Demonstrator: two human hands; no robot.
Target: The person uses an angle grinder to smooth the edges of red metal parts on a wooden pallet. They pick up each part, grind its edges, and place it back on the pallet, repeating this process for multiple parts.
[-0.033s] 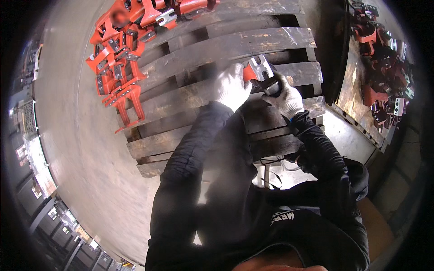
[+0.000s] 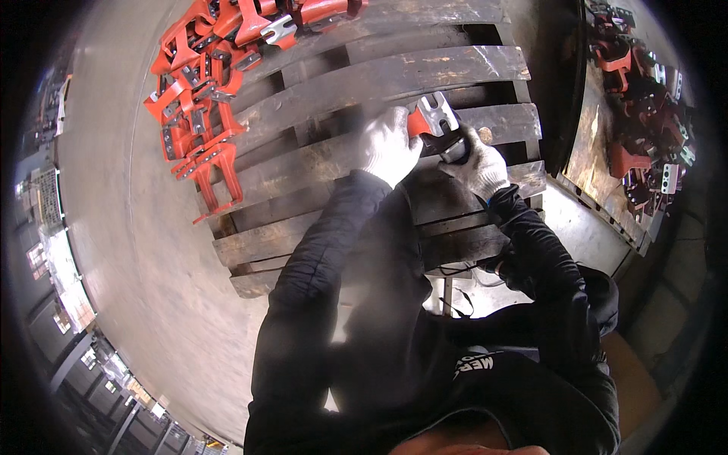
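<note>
Between the left hand (image 2: 392, 146), which grasped its red side, and the right hand (image 2: 483, 164), closed around a dark block (image 2: 454, 149), lay the bracket (image 2: 437, 115), forked end pointing away.

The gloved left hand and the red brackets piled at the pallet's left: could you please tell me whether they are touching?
Apart: the head view plainly shows bare pallet boards between the left hand and the red brackets.

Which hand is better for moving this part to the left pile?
Probably the left hand: it holds the part by its red end, nearer that red pile. The right hand, farther away, holds something dark.
</note>
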